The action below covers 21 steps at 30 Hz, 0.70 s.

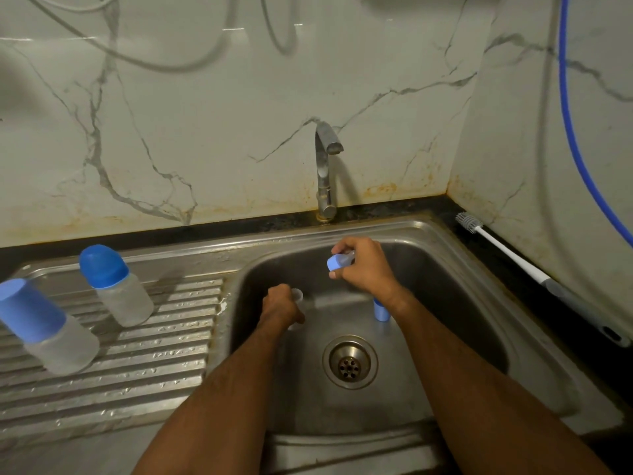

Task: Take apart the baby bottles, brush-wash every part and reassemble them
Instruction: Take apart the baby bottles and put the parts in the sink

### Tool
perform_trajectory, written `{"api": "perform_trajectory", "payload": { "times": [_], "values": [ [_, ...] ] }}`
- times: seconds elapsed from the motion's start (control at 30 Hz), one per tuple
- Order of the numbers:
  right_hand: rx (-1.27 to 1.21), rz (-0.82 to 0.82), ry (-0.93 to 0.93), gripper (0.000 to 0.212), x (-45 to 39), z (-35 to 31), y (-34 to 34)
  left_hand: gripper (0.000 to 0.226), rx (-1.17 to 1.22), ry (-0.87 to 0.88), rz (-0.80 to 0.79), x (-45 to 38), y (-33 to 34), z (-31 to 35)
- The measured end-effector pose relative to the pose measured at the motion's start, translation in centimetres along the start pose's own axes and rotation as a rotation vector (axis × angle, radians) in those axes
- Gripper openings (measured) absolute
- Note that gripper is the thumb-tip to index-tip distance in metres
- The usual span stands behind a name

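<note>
Holding bottle parts (339,261) over the sink (445,303), both hands (366,265).

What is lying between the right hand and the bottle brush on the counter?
Nothing: in the head view only bare sink wall and rim separate the right hand from the bottle brush.

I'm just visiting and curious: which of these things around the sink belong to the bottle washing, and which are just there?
Part of the job:
two capped bottles on the drainboard
clear bottle in left hand
blue piece in right hand
blue cap in the sink
bottle brush
tap

Just there:
blue hose
grey cables
</note>
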State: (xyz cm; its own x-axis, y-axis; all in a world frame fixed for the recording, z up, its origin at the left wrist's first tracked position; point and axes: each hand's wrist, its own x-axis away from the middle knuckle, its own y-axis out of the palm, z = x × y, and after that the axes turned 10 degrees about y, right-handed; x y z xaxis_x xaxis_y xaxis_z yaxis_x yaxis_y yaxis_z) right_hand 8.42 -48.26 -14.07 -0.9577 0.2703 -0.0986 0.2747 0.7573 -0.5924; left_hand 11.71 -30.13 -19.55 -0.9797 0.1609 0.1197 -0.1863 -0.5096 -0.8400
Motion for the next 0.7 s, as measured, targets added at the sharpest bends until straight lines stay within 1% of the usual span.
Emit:
{"api": "perform_trajectory", "payload": {
  "times": [0.2,0.27,0.37,0.47,0.57,0.63,0.7],
  "values": [
    [-0.026,0.005,0.008,0.038,0.0,0.4,-0.1,0.055,0.055,0.050,0.070,0.5,-1.0,0.8],
    [-0.031,0.018,0.007,0.039,0.0,0.2,-0.2,0.051,0.107,0.073,0.126,0.7,-1.9,1.3],
    [-0.051,0.042,-0.007,0.038,0.0,-0.4,-0.9,0.050,0.194,0.103,0.226,1.4,-3.5,2.4],
    [-0.072,0.068,-0.035,0.041,0.5,-1.0,-1.6,0.041,0.235,0.170,0.280,2.1,-4.1,2.9],
    [-0.070,0.081,-0.077,0.043,1.7,-2.3,-1.9,0.021,0.372,0.205,0.288,2.9,-4.5,3.4],
    [-0.061,0.069,-0.094,0.042,2.0,-3.1,-2.1,0.010,0.505,0.204,0.288,3.4,-4.7,4.1],
    [-0.042,0.059,-0.107,0.041,2.7,-3.4,-2.3,0.016,0.703,0.201,0.220,4.4,-4.5,5.0]
  ]
}}
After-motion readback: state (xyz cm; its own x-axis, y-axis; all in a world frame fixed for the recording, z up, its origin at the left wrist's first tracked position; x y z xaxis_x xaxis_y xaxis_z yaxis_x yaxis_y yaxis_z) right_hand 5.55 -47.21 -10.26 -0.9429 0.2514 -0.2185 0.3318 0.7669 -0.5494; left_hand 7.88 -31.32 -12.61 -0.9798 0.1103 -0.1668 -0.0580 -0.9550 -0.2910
